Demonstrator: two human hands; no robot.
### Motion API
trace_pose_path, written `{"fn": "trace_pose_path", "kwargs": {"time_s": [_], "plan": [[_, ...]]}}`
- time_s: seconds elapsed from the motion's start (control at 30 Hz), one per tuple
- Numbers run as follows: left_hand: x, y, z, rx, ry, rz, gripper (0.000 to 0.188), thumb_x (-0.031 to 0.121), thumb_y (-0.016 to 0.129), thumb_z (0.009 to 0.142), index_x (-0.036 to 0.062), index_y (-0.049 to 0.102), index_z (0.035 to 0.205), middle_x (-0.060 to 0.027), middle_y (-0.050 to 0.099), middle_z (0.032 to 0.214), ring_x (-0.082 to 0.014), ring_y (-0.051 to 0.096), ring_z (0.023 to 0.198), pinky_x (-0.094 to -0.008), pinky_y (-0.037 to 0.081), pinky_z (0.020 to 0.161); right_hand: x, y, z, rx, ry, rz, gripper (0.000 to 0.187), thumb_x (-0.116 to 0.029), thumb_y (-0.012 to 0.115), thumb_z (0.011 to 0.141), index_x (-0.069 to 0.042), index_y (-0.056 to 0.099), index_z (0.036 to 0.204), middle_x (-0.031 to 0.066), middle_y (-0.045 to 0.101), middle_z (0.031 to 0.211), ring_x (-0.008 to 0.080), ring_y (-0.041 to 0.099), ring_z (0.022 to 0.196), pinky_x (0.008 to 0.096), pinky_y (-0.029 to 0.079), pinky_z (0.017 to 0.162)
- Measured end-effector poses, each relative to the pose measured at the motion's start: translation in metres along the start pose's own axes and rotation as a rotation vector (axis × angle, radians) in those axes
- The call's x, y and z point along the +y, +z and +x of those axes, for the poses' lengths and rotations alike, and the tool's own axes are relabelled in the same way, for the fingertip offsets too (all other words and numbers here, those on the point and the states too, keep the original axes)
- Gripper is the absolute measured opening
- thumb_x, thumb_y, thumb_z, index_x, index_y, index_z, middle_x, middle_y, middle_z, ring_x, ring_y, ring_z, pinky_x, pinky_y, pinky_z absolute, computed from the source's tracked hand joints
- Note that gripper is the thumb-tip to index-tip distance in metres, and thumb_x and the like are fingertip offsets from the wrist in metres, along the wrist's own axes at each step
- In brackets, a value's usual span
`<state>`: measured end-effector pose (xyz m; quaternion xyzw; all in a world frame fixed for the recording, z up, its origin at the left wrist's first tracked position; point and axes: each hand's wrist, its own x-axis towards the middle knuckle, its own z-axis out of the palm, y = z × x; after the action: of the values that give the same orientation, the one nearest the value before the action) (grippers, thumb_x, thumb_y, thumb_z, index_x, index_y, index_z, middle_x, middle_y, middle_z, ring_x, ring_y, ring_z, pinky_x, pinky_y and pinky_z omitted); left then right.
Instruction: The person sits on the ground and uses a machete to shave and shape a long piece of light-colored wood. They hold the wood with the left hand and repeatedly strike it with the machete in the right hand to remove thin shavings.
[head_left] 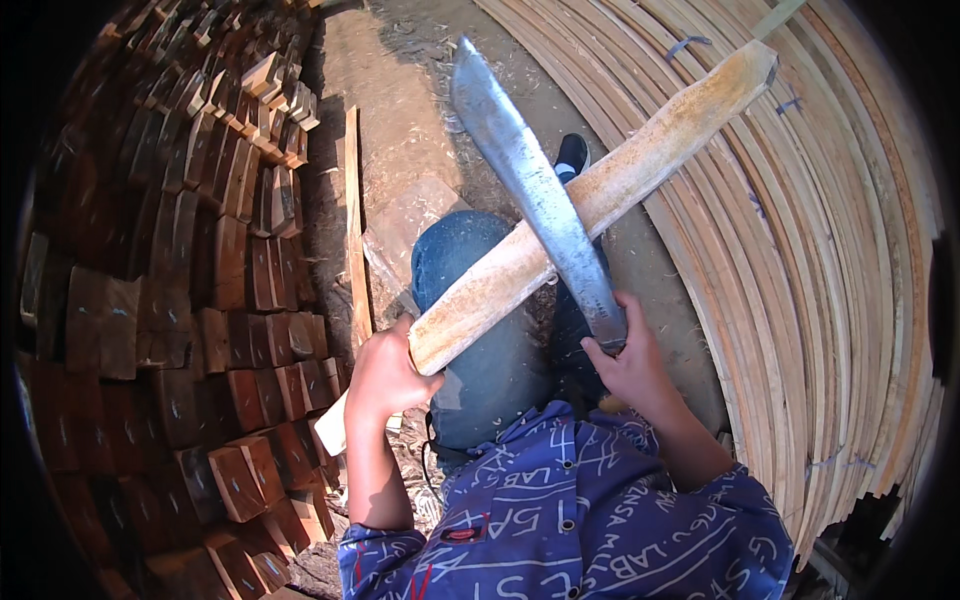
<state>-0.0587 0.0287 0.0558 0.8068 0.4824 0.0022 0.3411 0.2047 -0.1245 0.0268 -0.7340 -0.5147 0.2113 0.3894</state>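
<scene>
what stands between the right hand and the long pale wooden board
Only the broad grey metal machete in the right hand, crossing over the board at mid-length; nothing else visible. Whether they touch, I can't tell.

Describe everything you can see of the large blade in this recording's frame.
The blade is long, broad and grey, metallic-looking, with a mottled, scuffed surface and small dark marks near the grip end. It widens toward its slanted tip. The person's right hand grips its lower end, largely hiding any handle. It slants up and leftward, crossing in front of a pale, rough-surfaced wood piece; whether the two touch cannot be told from this view.
</scene>
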Motion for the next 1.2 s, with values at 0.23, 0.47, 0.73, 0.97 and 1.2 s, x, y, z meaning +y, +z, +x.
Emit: {"fn": "trace_pose_path", "kwargs": {"time_s": [0.23,0.47,0.73,0.97,1.2], "plan": [[-0.006,-0.002,-0.001,0.011,-0.005,-0.040,0.040,0.011,0.075,0.056,-0.0042,0.058,0.089,-0.0296,0.064,0.079,-0.0446,0.066,0.083,-0.0455,0.053,0.073,0.000,-0.012,0.002,-0.028,0.330,0.310,0.055,-0.001,0.072,0.083,-0.005,0.040,0.127,0.0120,0.066,0.090,0.0247,0.068,0.074,0.0362,0.055,0.069],[0.003,0.002,0.000,-0.003,-0.004,-0.087,0.039,0.011,0.075,0.057,-0.0042,0.057,0.088,-0.0300,0.064,0.079,-0.0448,0.066,0.083,-0.0449,0.053,0.073,-0.001,-0.015,0.001,-0.052,0.374,0.269,0.055,-0.002,0.071,0.083,-0.002,0.041,0.129,0.0178,0.062,0.109,0.0261,0.065,0.099,0.0345,0.052,0.084],[0.000,0.002,-0.001,0.025,0.002,-0.103,0.038,0.010,0.073,0.057,-0.0043,0.059,0.090,-0.0292,0.065,0.081,-0.0437,0.066,0.084,-0.0441,0.053,0.074,-0.009,-0.026,0.005,-0.085,0.466,0.405,0.056,-0.001,0.071,0.083,-0.003,0.040,0.129,0.0128,0.061,0.099,0.0187,0.063,0.078,0.0304,0.051,0.068],[0.007,0.007,0.001,-0.003,-0.039,-0.156,0.040,0.008,0.073,0.057,-0.0056,0.059,0.092,-0.0294,0.065,0.081,-0.0421,0.068,0.084,-0.0428,0.053,0.074,0.006,-0.013,0.002,0.034,0.203,0.229,0.053,-0.001,0.071,0.083,-0.003,0.041,0.127,0.0136,0.064,0.092,0.0211,0.067,0.071,0.0327,0.053,0.061],[0.006,0.010,-0.003,0.007,-0.027,-0.185,0.044,0.004,0.068,0.058,-0.0055,0.060,0.100,-0.0244,0.065,0.081,-0.0341,0.068,0.075,-0.0348,0.052,0.073,-0.011,-0.014,-0.005,-0.136,0.291,0.254,0.058,-0.001,0.071,0.081,-0.003,0.040,0.130,0.0167,0.065,0.105,0.0236,0.068,0.090,0.0334,0.053,0.077]]}}
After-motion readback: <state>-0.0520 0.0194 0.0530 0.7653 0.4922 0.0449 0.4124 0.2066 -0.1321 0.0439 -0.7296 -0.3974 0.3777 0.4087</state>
